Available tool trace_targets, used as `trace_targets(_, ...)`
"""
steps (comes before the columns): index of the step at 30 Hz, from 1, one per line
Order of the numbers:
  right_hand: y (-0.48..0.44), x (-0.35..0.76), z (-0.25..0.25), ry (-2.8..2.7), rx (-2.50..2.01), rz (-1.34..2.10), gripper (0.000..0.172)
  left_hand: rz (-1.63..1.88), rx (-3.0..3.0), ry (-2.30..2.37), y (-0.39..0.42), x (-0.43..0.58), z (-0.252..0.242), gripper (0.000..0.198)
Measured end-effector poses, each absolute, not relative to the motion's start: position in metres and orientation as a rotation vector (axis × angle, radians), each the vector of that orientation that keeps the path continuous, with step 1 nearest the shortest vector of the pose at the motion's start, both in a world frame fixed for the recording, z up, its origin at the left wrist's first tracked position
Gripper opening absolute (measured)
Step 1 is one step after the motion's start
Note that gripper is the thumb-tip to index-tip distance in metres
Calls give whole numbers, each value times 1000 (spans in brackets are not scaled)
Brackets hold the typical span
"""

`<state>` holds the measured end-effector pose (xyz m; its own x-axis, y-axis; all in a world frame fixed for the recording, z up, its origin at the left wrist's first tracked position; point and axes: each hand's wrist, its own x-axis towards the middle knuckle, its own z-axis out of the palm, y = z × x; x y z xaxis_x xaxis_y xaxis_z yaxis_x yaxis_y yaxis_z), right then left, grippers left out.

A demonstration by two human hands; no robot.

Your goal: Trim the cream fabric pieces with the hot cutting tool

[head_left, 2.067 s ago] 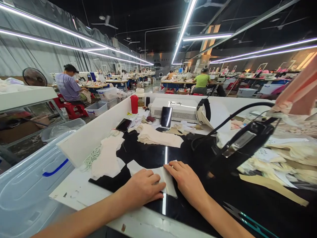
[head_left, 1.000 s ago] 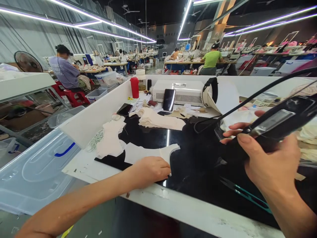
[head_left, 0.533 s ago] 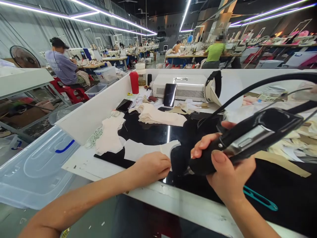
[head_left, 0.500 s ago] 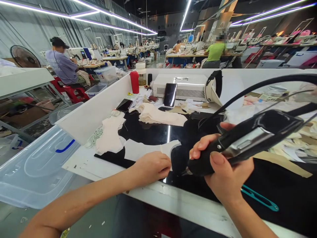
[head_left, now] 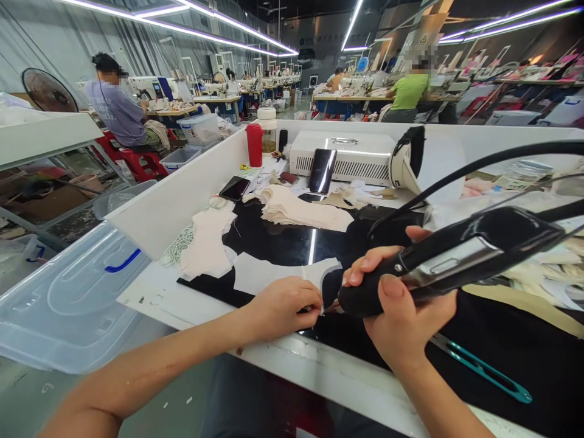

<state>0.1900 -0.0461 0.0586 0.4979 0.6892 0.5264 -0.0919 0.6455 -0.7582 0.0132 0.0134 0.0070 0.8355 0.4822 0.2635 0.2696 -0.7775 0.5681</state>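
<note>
The pale fabric piece [head_left: 269,274], flat on the black surface [head_left: 246,234], seems mid-work: the left hand [head_left: 285,307] pinches its near corner, while the right hand [head_left: 401,325] clasps a black tool [head_left: 472,255] close beside it. Whether the layered stack [head_left: 310,211] beyond is finished or waiting is unclear.

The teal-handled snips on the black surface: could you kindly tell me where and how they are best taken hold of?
Probably pinch the snips by the handle's rounded end, coming from above on the person's right: they lie flat, that end points away to the right, and the metal end points toward the right hand.
</note>
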Motion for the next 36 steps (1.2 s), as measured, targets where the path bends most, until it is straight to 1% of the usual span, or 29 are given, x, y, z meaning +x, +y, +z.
trace_targets(8, -47, 192, 57, -962, -769, 507, 64, 556, 2475, 544, 14, 13, 5, 13)
trace_targets(13, -47, 189, 54, -964, -765, 504, 60, 532, 2478, 545, 17, 13, 3, 10)
trace_targets(18, -45, 196, 43, -999, -753, 514, 53, 511, 2508, 583, 24, 14, -3, 23)
trace_targets(20, -43, 199, 39, -1011, -740, 540, 53, 511, 2519, 605, 27, 15, -5, 20)
trace_targets(23, -42, 201, 35, -1009, -738, 536, 52, 490, 2533, 652, 29, 17, -7, 10)
trace_targets(27, -41, 200, 34, -1004, -743, 535, 52, 468, 2538, 709, 28, 20, -9, 13)
trace_targets(32, -41, 199, 36, -998, -746, 531, 50, 474, 2564, 721, 28, 21, -12, 6)
trace_targets(36, -42, 198, 36, -999, -749, 523, 50, 481, 2593, 730, 29, 23, -15, 6)
